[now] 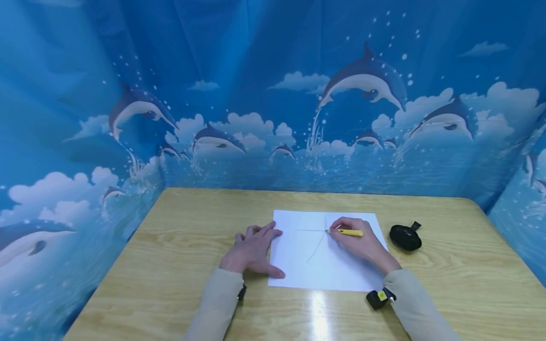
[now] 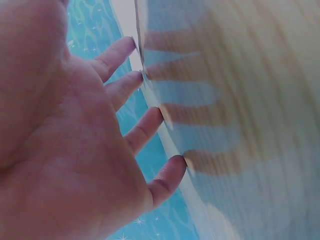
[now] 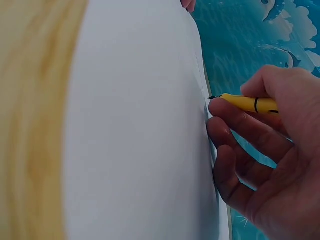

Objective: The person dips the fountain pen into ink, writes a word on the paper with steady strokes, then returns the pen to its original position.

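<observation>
Yellow pen (image 1: 353, 232): Over the far half of a white sheet (image 1: 298, 267), we find its nib (image 3: 215, 97) at 12 o'clock from the centre; contact with the paper we cannot tell.
Thin lines (image 1: 309, 230): Beside the nib, one runs toward 9 o'clock, one toward 12, one bows toward 7.
Stroke in hand: We judge the drawing is under way, another line starting or just ending.
Next stroke: It calls, we think, for a light, steady nib and a sheet that does not slide.
Right hand (image 1: 361, 244): Toward 3 o'clock, thumb and fingers pinch the pen close to the nib.
Left hand (image 1: 252, 252): Fingers spread at 9 o'clock, thumb and index tips on the sheet's margin.
Black oval dish (image 1: 405, 238): Just off the sheet toward 3 o'clock.
Dolphin backdrop (image 1: 256, 47): Beyond the wooden table (image 1: 170, 246) at 12 o'clock.
</observation>
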Demonstrator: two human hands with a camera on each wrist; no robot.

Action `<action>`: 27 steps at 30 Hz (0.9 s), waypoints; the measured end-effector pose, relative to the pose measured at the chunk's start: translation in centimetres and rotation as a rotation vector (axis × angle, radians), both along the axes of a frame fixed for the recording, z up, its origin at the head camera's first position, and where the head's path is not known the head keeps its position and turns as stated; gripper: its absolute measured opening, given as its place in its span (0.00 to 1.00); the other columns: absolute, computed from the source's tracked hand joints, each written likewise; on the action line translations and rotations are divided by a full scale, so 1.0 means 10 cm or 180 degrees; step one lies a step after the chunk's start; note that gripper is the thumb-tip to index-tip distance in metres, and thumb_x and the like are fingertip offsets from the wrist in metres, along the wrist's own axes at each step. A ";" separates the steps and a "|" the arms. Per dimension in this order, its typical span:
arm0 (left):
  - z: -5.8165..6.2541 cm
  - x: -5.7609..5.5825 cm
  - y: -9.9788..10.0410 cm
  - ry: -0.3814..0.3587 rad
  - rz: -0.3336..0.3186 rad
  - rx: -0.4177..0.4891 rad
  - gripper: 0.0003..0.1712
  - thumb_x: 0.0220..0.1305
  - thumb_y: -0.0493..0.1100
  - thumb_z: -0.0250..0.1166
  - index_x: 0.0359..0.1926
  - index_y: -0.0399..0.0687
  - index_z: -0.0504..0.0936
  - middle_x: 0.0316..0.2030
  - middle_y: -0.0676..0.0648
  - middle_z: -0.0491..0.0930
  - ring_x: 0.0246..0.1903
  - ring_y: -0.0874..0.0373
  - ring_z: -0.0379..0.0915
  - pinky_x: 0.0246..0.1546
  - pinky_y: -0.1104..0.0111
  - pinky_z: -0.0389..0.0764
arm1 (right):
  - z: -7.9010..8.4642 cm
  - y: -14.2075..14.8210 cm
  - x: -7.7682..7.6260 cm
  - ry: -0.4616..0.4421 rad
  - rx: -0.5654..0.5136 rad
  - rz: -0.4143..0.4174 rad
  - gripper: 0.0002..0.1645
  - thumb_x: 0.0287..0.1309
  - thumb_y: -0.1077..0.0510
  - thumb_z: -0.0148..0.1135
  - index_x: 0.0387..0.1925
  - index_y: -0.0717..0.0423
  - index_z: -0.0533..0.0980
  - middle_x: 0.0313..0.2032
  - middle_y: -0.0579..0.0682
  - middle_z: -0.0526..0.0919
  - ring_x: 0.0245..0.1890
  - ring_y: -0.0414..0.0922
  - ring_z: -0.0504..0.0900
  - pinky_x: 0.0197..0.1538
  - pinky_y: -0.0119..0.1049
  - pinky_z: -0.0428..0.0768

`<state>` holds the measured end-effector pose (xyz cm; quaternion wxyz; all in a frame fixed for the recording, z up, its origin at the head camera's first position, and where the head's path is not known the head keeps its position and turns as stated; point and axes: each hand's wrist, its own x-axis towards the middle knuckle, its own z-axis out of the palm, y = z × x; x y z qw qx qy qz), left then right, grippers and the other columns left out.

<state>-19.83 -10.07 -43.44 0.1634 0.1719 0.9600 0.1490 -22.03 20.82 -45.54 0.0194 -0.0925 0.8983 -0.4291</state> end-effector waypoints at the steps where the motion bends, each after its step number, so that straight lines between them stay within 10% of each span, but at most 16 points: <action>1: 0.00 0.00 0.00 0.0001 -0.0001 -0.0002 0.61 0.42 0.73 0.78 0.76 0.64 0.64 0.82 0.51 0.50 0.76 0.38 0.50 0.66 0.30 0.56 | 0.00 0.00 0.00 -0.0007 0.0004 -0.0007 0.06 0.66 0.54 0.67 0.40 0.50 0.85 0.37 0.48 0.89 0.32 0.42 0.80 0.36 0.32 0.77; 27: 0.01 -0.01 -0.01 -0.0026 0.0027 0.0082 0.61 0.42 0.72 0.79 0.76 0.64 0.64 0.82 0.51 0.51 0.77 0.37 0.49 0.67 0.28 0.53 | 0.05 -0.02 -0.02 -0.0076 0.0203 0.0046 0.07 0.66 0.53 0.65 0.40 0.50 0.85 0.41 0.48 0.89 0.37 0.40 0.82 0.42 0.37 0.79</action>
